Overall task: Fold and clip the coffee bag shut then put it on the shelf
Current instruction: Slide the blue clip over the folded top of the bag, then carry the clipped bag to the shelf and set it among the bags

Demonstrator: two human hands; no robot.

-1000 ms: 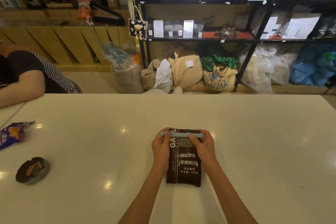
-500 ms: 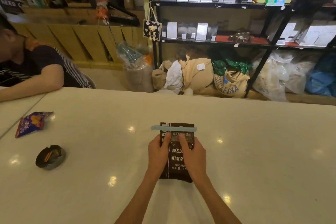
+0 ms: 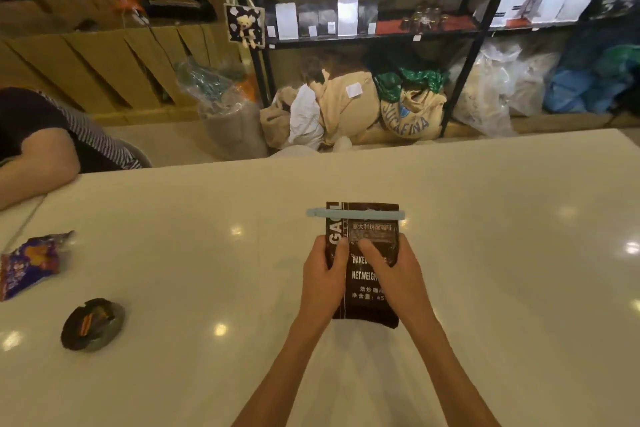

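Observation:
A dark brown coffee bag [image 3: 372, 236] with white lettering lies flat on the white table [image 3: 502, 253], its top pointing away from me. A pale blue clip [image 3: 356, 213] is clamped across the bag just below its top edge. My left hand [image 3: 323, 279] grips the bag's left side, thumb on its face. My right hand [image 3: 391, 274] holds the right side, with its thumb pressed on the label. The black metal shelf [image 3: 363, 36] stands beyond the table and carries several white and grey bags.
A dark ashtray [image 3: 92, 324] and a purple snack wrapper [image 3: 29, 263] lie at the table's left. Another person's arm [image 3: 34, 166] rests on the far left corner. Sacks [image 3: 408, 111] and plastic bags sit on the floor under the shelf.
Both hands have slid down from the clip to the bag's middle and now grip its sides. The clip stays clamped on the bag. The camera has tilted down and shifted.

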